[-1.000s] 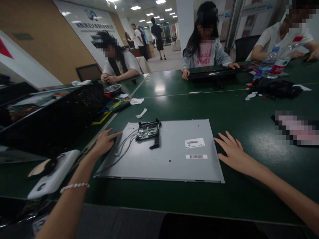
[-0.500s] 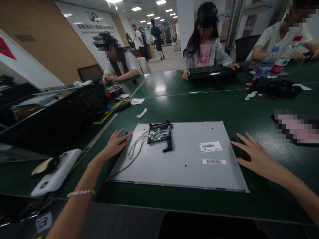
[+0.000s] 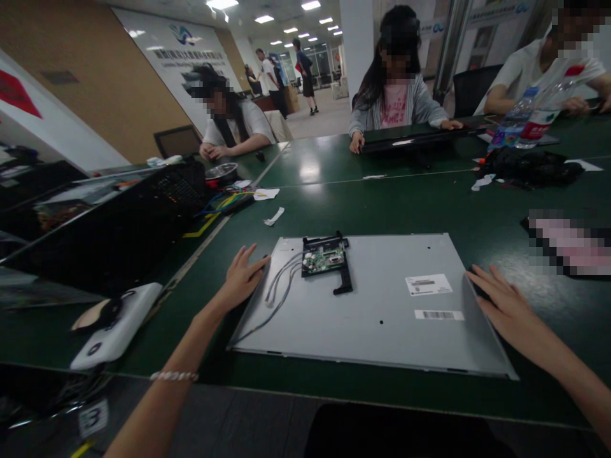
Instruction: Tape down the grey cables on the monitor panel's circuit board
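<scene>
In the head view, the panel (image 3: 358,302) lies flat on the tabletop (image 3: 382,203), low centre of the frame. The left hand (image 3: 242,275) has fingertips at its left edge and the right hand (image 3: 508,302) has extended fingers along its right edge; each grip is wide, wrapped around nothing. With contact only at the sides, a lift could let the panel slip or tip. Tilting might shift the board (image 3: 324,261) at its top, if loose. The cables (image 3: 270,299) trail toward the lower-left corner and could snag under the fingers.
</scene>
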`<state>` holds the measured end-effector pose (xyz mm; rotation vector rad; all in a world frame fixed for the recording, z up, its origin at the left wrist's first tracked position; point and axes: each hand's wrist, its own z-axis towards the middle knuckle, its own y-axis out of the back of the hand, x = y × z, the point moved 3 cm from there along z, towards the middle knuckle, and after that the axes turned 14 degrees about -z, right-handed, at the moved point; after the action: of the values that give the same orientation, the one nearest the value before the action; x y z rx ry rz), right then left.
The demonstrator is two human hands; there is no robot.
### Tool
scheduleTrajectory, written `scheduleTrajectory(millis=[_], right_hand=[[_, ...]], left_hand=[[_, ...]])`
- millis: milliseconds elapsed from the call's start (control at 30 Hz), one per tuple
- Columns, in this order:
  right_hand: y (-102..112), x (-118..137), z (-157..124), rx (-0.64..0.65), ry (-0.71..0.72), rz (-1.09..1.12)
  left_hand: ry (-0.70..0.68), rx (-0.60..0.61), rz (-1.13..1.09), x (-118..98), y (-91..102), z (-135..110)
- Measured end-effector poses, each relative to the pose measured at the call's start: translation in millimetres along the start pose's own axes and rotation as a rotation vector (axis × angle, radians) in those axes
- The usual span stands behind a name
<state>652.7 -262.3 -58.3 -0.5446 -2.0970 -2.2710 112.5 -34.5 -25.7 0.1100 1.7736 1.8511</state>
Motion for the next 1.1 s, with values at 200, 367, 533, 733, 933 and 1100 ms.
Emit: scheduleTrajectory(millis=[200,367,533,733,933,1100], right_hand=[[-2.9,-13.4,2.3,0.015,0.028,0.145],[2.8,-43.8,-1.5,0.014,-0.029,0.171],[11.2,-72.7,-7.6,0.012,-0.140,0.086],[0.9,-82.2,-10.6,0.028,-0.085,0.000],[-3.8,-87.9,-9.8,0.014,-0.066,-0.004],[-5.7,-90.1,-8.6,0.025,-0.096,0.019]], left_hand=[[-0.027,-0.018,-0.061,-35.4,-14.6,-4.0],[-0.022,-0.047,-0.067,-60.7,-26.9,-2.4],[0.004,0.008,-0.100,-59.6,-21.8,-1.3],[0.021,0.118,-0.117,-51.9,-8.0,-20.4],[0.003,0.121,-0.053,-59.3,-10.2,-33.0],[0.017,0.094,0.004,-62.6,-16.3,-33.7]])
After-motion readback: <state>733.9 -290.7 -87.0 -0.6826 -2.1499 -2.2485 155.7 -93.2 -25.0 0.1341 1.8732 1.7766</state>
